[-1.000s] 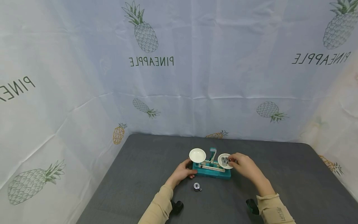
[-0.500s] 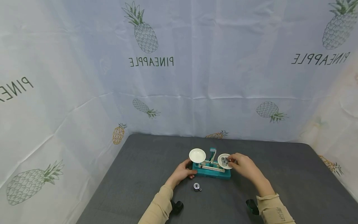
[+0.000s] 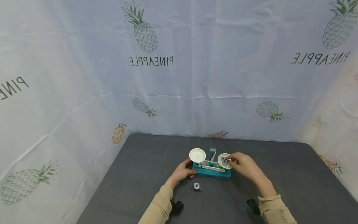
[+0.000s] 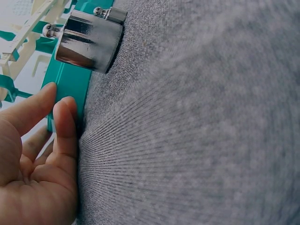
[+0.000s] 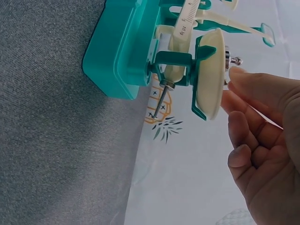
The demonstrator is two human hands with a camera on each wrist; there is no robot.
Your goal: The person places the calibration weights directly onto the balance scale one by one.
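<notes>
A teal balance scale (image 3: 213,172) with two cream pans stands on the dark table. My left hand (image 3: 180,173) grips the left end of its base (image 4: 70,86), thumb at the front corner and fingers round the side. The left pan (image 3: 197,155) holds nothing and sits higher than the right pan (image 3: 220,164). Shiny metal weights (image 5: 232,60) stand in the right pan. At that pan's rim, my right hand (image 3: 244,165) pinches a small metal weight (image 5: 226,82) between thumb and forefinger; the thumb hides most of it.
In front of the scale, a large cylindrical weight (image 3: 196,186) stands beside a tiny one (image 3: 200,189). Dark objects (image 3: 177,207) show by both forearms. A white curtain (image 3: 179,77) printed with pineapples hangs behind the grey table (image 3: 134,174).
Both hands keep nearly the same places at the scale. The right forearm has shifted very slightly to the right.
</notes>
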